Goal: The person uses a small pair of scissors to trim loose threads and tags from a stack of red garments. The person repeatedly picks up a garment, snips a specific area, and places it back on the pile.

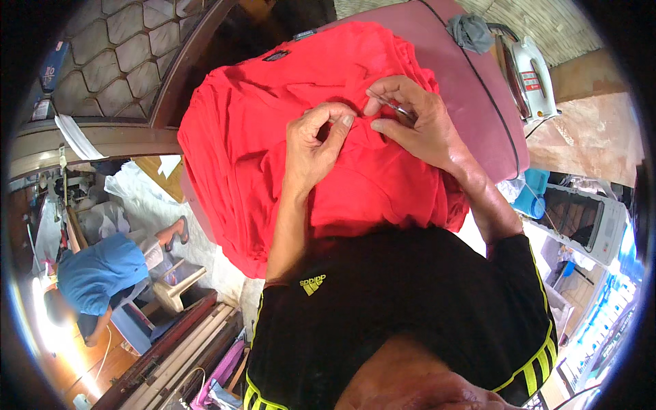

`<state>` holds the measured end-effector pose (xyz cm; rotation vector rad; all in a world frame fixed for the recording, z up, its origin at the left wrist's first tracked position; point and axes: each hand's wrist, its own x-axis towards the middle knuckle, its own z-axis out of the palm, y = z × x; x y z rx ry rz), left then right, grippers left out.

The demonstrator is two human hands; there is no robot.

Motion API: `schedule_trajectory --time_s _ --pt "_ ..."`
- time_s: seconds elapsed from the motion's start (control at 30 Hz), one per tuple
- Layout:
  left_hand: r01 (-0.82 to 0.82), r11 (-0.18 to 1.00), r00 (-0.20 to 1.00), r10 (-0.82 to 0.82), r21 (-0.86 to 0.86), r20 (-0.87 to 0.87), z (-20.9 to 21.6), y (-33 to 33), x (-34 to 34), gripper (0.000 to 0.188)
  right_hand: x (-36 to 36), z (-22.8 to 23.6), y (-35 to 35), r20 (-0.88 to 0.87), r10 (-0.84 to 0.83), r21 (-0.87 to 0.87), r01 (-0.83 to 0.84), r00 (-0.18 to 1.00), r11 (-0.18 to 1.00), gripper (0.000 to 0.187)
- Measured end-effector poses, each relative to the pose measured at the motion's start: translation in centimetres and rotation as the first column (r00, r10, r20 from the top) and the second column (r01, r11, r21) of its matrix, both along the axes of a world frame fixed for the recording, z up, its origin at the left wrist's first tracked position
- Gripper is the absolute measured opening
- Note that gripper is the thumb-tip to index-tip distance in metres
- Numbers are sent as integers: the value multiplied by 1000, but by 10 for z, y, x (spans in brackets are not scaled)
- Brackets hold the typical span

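A red garment (246, 130) with a dark neck label lies in loose folds over a padded mauve surface (471, 96). My left hand (318, 140) is closed in a pinch at the middle of the garment, thumb against forefinger, on a bit of the red cloth. Just to its right, my right hand (417, 126) is closed around a slim metal tool (395, 107), whose exact kind is too small to make out. Its thumb and forefinger point toward my left fingertips, with a small gap between the two hands.
On the right stands a white iron (536, 82), beside a grey crumpled cloth (470, 33). A black cord (471, 68) crosses the mauve surface. At lower left a person in a blue shirt (102, 270) bends near a wooden stool (174, 290). A blue container (531, 193) sits at right.
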<state>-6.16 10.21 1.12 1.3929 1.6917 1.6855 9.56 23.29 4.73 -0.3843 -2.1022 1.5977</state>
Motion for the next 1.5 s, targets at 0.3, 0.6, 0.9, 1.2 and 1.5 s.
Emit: schedule_trajectory --time_s 0.3,0.6,0.9,1.2,1.5 --pt "79 987 995 -71 -137 62 2 -5 -5 5 5 15 24 140 168 299 -203 976 932 18" --pt "32 997 991 -42 -73 -128 8 -3 -2 4 -5 18 31 250 217 414 -307 944 857 14" --pt "31 996 993 -40 -81 -112 11 -4 -2 1 -13 18 27 271 247 403 -343 930 848 14" --pt "83 994 994 -88 -76 -68 11 -3 -4 2 -14 12 29 217 274 405 -342 937 848 12" --pt "-116 992 981 121 42 -150 38 -46 5 6 16 19 38 39 127 -28 -126 991 992 18"
